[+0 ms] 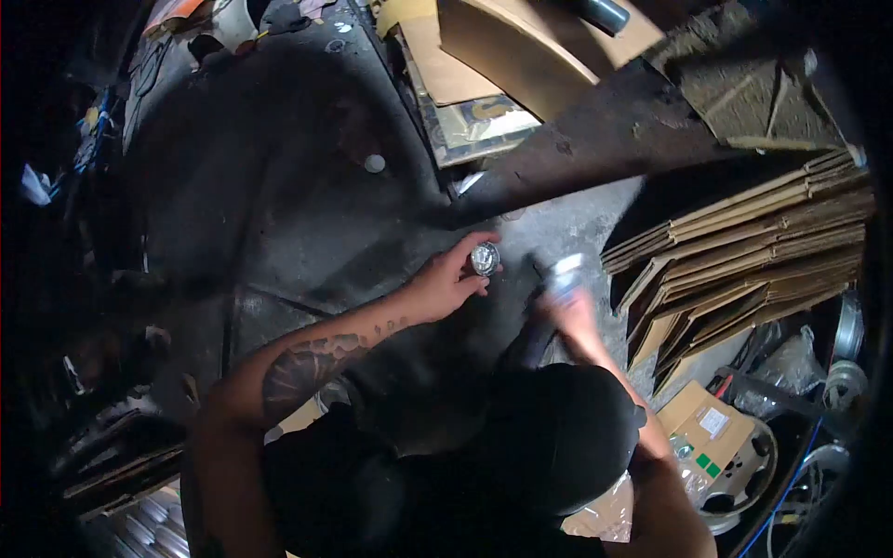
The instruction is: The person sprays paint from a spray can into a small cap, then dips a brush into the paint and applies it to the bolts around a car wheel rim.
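My left hand (456, 277) reaches out over the dark grey work surface, its thumb and fingers curled around a small round shiny metal piece (485, 259). The piece has a bright rim and a glinting inside. To the right of it, my right hand (569, 314) is smeared by motion and closed on a tool with a shiny silver head (565, 272). A dark shape below that hand may be part of the tool; its exact kind is too blurred to tell. The two hands are apart, and the silver head does not touch the round piece.
A small pale disc (374, 164) lies on the dark surface. Folded cardboard (753, 242) is stacked at right, with cardboard boxes (512, 46) at the back. A silver wheel (758, 470) and a labelled cardboard piece (693, 432) sit at lower right.
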The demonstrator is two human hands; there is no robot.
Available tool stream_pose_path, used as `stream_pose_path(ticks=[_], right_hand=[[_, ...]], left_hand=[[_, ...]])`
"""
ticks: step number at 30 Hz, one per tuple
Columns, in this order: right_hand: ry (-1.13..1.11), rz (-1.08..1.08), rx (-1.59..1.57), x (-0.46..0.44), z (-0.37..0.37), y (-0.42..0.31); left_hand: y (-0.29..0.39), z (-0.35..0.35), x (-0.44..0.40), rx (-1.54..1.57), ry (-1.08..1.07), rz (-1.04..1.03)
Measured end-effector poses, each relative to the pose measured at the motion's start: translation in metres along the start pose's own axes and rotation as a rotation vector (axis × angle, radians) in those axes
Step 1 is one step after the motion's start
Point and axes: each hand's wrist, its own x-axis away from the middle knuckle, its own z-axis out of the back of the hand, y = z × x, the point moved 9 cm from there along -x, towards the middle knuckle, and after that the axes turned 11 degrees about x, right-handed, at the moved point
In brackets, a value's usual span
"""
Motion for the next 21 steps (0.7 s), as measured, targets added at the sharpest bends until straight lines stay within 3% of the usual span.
stream_pose_path(ticks=[2, 5, 6, 8, 10, 12, 14, 15, 16, 18, 19, 21], right_hand=[[-0.036, -0.073, -0.429, 0.008, -0.017, -0.035], [0.182, -0.105, -1.499, -0.034, 0.005, -0.036], [-0.014, -0.075, -0.919, -0.034, -0.013, -0.03], [-0.221, -0.168, -0.642, -0.02, -0.049, -0.031], [0.039, -0.1, -1.022, -0.041, 0.011, -0.064], [-0.006, 0.056, -0.885, -0.041, 0.018, -0.073], [-0.082, -0.041, -0.065, -0.044, -0.009, 0.032], [-0.091, 0.012, -0.072, -0.021, -0.033, -0.017], [-0.089, -0.05, -0.083, -0.022, -0.037, -0.008], [-0.102, -0.148, -0.596, -0.034, -0.018, -0.016], [0.019, -0.13, -0.672, -0.036, -0.008, -0.043], [-0.091, -0.103, -0.683, -0.038, -0.02, -0.047]], left_hand=[[0.004, -0.001, 0.0, -0.06, -0.019, 0.021], [0.006, 0.005, 0.0, -0.027, 0.007, -0.034], [0.005, 0.006, 0.001, 0.019, 0.016, -0.032], [0.002, 0.009, 0.001, 0.037, 0.015, -0.041], [-0.001, 0.014, 0.001, -0.009, 0.01, -0.073], [-0.003, 0.014, 0.004, 0.076, 0.065, -0.037], [0.001, 0.012, 0.001, 0.063, 0.056, 0.009], [0.003, 0.01, 0.003, 0.03, 0.048, 0.032], [0.003, 0.01, 0.005, 0.0, 0.047, 0.055], [-0.005, 0.015, 0.004, 0.007, 0.069, 0.007], [0.002, 0.013, 0.005, 0.013, 0.081, 0.014], [0.005, 0.012, 0.004, 0.026, 0.063, 0.004]])
